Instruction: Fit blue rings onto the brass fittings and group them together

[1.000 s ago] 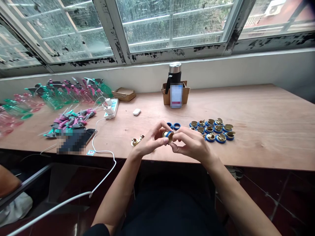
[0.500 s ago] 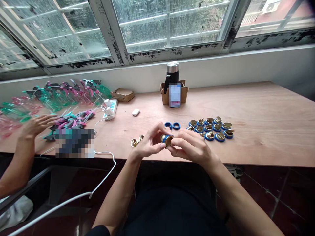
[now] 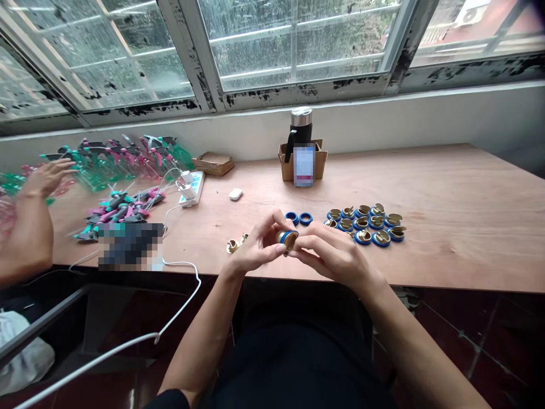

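Observation:
Above the table's front edge, my left hand (image 3: 259, 244) grips a round gold-coloured metal piece with a blue ring (image 3: 289, 239) around it. My right hand (image 3: 334, 250) is closed at the right side of the same piece, its fingertips pressed on it. Just behind my hands lie two loose blue rings (image 3: 305, 218). To the right sit several gold pieces seated in blue rings (image 3: 363, 236), many with a raised flap. Left of my left hand are a few gold pieces without rings (image 3: 232, 246), partly hidden by the hand.
A co-worker's hand (image 3: 49, 176) reaches over spray bottles (image 3: 96, 170) at the left, beyond a heap of spray heads (image 3: 121, 207). A power strip (image 3: 193, 187), a white case (image 3: 235, 194), a flat cardboard box (image 3: 213, 163) and a black flask (image 3: 301, 128) in a carton stand farther back.
My hands stay on the gold piece, which has turned slightly, while my right fingers have shifted a little. The co-worker's hand has moved from the spray heads up and left towards the bottles.

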{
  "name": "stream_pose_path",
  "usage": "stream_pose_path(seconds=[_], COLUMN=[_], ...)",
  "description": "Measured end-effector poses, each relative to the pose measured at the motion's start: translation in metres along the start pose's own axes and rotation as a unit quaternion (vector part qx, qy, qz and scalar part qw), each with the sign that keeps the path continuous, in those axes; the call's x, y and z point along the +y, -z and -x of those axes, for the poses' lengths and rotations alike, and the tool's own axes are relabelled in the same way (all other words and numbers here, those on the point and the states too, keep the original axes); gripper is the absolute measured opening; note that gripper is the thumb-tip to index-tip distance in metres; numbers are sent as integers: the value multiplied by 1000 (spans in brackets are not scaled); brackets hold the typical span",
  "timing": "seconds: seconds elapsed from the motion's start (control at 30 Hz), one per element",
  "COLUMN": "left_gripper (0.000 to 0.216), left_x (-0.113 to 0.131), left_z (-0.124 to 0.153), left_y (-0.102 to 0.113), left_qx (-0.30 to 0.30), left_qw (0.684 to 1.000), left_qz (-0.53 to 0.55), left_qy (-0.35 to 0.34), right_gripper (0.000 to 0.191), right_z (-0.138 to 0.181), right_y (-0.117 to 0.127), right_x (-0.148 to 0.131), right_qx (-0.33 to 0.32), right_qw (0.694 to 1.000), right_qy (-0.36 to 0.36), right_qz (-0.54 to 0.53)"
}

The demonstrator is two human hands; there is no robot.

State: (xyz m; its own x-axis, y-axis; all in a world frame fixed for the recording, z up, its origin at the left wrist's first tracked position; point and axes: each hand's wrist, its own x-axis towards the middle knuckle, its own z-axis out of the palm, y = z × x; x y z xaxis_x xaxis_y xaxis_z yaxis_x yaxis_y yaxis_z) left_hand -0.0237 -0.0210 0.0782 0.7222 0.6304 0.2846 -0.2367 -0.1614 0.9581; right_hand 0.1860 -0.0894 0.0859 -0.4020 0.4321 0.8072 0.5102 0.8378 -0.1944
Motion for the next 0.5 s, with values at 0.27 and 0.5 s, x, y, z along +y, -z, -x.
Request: stream_pose_path(seconds=[0.27, 0.5], left_gripper=[23, 21], left_x=[-8, -11], left_z=[-7, -8], left_y=[-10, -8], left_qx=[12, 4], left_qw=[997, 995], left_qz=[57, 66], left_qy=[53, 77], right_gripper=[10, 5], right_z=[4, 8], right_y=[-7, -12], right_x=[18, 25], right_qx=[53, 48], right_qw=[987, 977], right_qy=[-115, -160], right_qz=[-95, -136])
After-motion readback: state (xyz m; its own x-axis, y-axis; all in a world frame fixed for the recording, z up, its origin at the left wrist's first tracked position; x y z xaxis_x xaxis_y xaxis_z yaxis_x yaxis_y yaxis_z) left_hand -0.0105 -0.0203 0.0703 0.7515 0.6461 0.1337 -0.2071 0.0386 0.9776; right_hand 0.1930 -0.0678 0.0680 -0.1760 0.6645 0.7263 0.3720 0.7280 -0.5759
